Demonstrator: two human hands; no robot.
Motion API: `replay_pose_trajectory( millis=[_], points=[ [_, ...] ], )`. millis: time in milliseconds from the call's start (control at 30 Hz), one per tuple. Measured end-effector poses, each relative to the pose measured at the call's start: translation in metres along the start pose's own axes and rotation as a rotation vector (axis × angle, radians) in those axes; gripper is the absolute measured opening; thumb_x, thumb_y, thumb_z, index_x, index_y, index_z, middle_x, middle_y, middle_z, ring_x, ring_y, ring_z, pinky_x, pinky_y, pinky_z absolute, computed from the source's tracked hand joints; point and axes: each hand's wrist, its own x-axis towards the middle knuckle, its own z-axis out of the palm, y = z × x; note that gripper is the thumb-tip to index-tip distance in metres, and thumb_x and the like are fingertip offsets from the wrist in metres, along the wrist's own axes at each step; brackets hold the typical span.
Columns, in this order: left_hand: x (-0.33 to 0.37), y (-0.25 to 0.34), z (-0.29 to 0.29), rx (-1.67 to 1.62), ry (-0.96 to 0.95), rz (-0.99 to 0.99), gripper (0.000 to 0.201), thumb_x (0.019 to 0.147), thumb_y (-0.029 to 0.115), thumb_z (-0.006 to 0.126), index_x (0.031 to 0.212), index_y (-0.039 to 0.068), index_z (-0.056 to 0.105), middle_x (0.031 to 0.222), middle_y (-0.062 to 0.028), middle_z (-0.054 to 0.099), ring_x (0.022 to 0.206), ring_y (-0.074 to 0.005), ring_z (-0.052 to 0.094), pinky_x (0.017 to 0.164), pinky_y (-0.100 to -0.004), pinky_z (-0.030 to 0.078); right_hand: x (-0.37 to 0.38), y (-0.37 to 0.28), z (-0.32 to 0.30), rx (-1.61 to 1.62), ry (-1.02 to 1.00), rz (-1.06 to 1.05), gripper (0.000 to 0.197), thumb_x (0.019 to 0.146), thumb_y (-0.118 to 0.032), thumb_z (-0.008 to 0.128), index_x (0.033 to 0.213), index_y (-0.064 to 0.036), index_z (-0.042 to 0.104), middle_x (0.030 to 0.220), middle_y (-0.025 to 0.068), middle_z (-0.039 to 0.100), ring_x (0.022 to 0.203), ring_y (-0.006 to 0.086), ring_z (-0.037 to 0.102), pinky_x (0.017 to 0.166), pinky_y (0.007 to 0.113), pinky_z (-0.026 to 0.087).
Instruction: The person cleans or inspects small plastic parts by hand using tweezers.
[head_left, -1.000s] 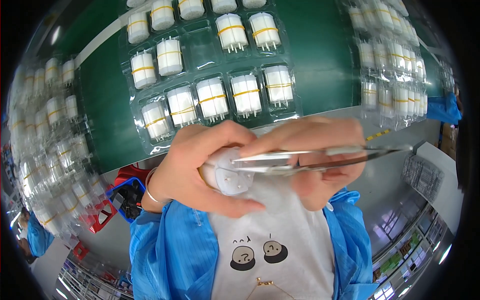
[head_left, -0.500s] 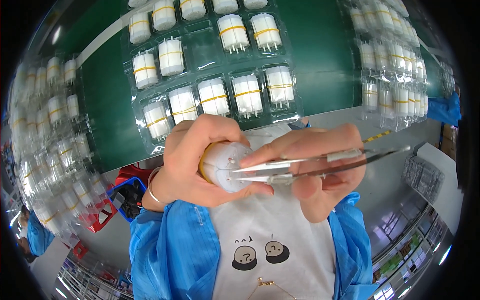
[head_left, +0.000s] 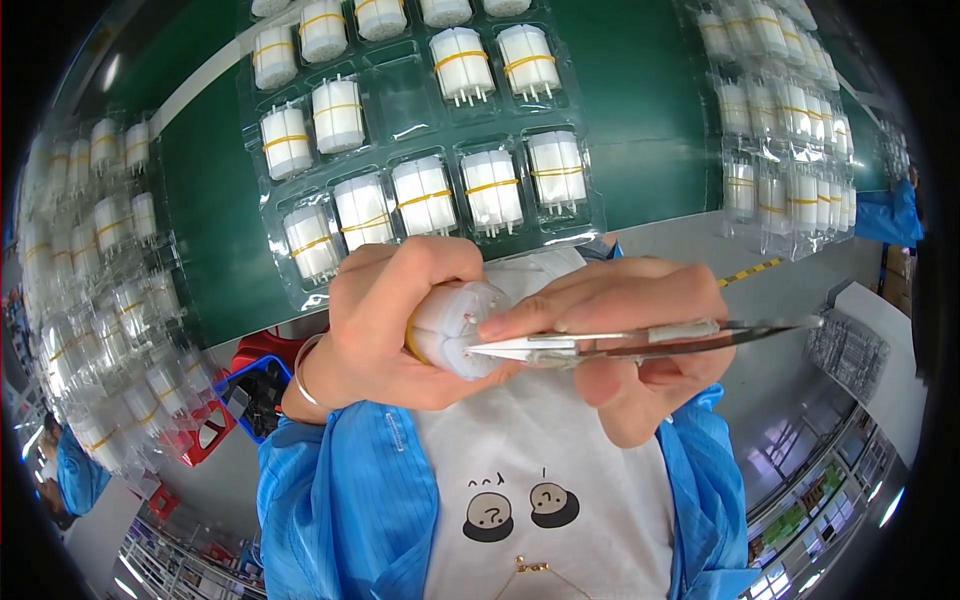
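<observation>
My left hand (head_left: 370, 330) is wrapped round a white cylindrical bundle (head_left: 447, 325) with a yellow band, held in front of my chest. Its end face is turned to the right, where small pins or wire ends show. My right hand (head_left: 650, 295) grips a pair of metal tweezers (head_left: 535, 346) lying almost level. The tweezers' tips are pressed together at the bundle's end face; whether they pinch a wire there is too small to tell. My right index finger rests near that face.
Beyond my hands, a clear plastic tray (head_left: 410, 95) with rows of similar banded bundles lies on the green table (head_left: 660, 150). Stacked filled trays stand at left (head_left: 90, 260) and right (head_left: 785, 130). A blue bin (head_left: 255, 395) and red stools are at lower left.
The tweezers' tips were spread apart at the bundle's end face and have now come together. The bundle has tilted slightly in my left hand.
</observation>
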Motion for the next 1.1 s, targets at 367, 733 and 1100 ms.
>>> replay_pose_trajectory(
  millis=[367, 733, 1100],
  points=[
    [0.005, -0.004, -0.002, -0.050, -0.146, -0.081, 0.046, 0.051, 0.014, 0.081, 0.089, 0.004, 0.056, 0.066, -0.0062, 0.058, 0.054, -0.0211, 0.060, 0.049, -0.0261, 0.045, 0.008, -0.002, -0.010, -0.373, -0.190, -0.020, 0.025, 0.080, -0.018, 0.069, 0.082, 0.0066, 0.066, 0.076, 0.0172, 0.067, 0.061, 0.0195, 0.065, 0.052, 0.026, 0.051],
    [0.010, -0.005, -0.010, -0.478, -0.314, -0.193, 0.038, 0.056, 0.018, 0.085, 0.081, 0.004, 0.059, 0.065, -0.0035, 0.060, 0.050, -0.0123, 0.057, 0.047, -0.0212, 0.040, 0.006, 0.009, 0.000, 0.114, 0.068, -0.018, 0.040, 0.085, -0.032, 0.064, 0.077, 0.0066, 0.059, 0.081, 0.0174, 0.067, 0.057, 0.0187, 0.063, 0.052, 0.028, 0.052],
    [0.006, -0.008, -0.001, -0.821, -0.504, -0.232, 0.039, 0.055, 0.017, 0.086, 0.080, 0.002, 0.060, 0.066, -0.0035, 0.061, 0.052, -0.0105, 0.057, 0.047, -0.0209, 0.040, 0.009, 0.003, -0.017, 0.042, -0.321, 0.122, 0.026, 0.085, -0.016, 0.060, 0.081, 0.0097, 0.063, 0.088, 0.0194, 0.067, 0.073, 0.0212, 0.063, 0.055, 0.027, 0.052]
  ],
)
